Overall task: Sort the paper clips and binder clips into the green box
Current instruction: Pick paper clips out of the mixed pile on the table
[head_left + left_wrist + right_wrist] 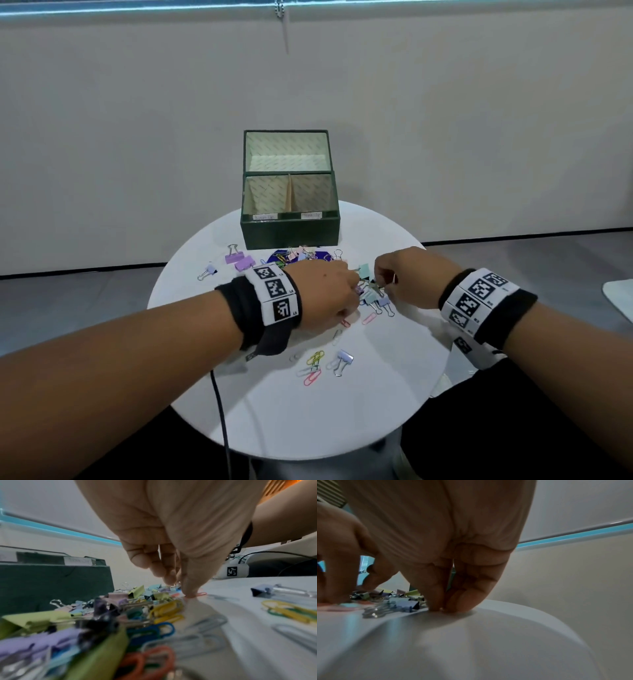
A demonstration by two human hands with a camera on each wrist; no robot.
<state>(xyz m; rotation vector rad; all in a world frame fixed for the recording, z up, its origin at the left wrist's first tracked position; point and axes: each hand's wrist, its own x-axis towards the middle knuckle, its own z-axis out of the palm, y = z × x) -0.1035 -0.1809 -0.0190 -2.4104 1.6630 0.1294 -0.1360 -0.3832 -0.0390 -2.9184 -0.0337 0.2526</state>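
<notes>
The green box [290, 229] stands open at the back of the round white table [342, 411], its two front compartments labelled. A mixed pile of coloured paper clips and binder clips [308, 257] lies before it. My left hand [354, 298] reaches down into the pile's near edge. In the left wrist view its [180, 588] thumb tip presses a pink paper clip [201, 594] while the fingers hover just above the clips. My right hand [383, 284] faces it with curled fingers [435, 601] resting on the table. A teal binder clip [452, 574] shows between them.
Loose paper clips [313, 366] and a lilac binder clip [344, 358] lie nearer the front edge. Two purple binder clips [239, 261] sit left of the pile. A black cable [219, 411] runs off the table's left front. A wall is close behind the box.
</notes>
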